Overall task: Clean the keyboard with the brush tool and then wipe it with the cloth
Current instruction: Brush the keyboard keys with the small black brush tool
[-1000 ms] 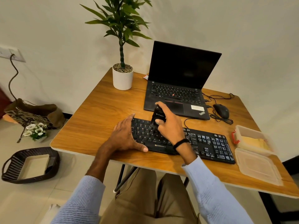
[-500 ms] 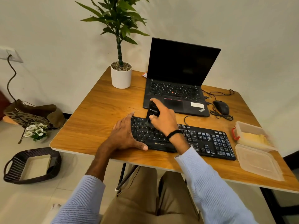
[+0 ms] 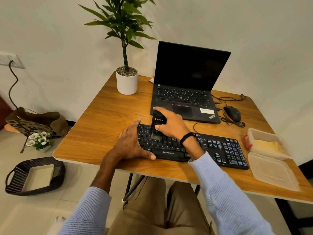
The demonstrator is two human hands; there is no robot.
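A black keyboard (image 3: pixel 220 150) lies along the near edge of the wooden table (image 3: pixel 105 126). My right hand (image 3: pixel 171 124) grips a black brush tool (image 3: pixel 158 120) upright, its bristles down on the keys at the keyboard's left part. My left hand (image 3: pixel 132 143) rests flat on the keyboard's left end, fingers straight, thumb along the front edge. A yellow cloth (image 3: pixel 269 145) lies inside a clear plastic box (image 3: pixel 254 133) at the right.
An open black laptop (image 3: pixel 186 92) stands behind the keyboard, a mouse (image 3: pixel 232 113) with its cable to its right. A potted plant (image 3: pixel 127 82) stands at the back left. The box's lid (image 3: pixel 272 172) lies near the table's right front edge. A dark basket (image 3: pixel 33 175) sits on the floor.
My right hand has shifted the brush a little over the left keys, from the back rows toward the near ones. My left hand has stayed on the keyboard's left end.
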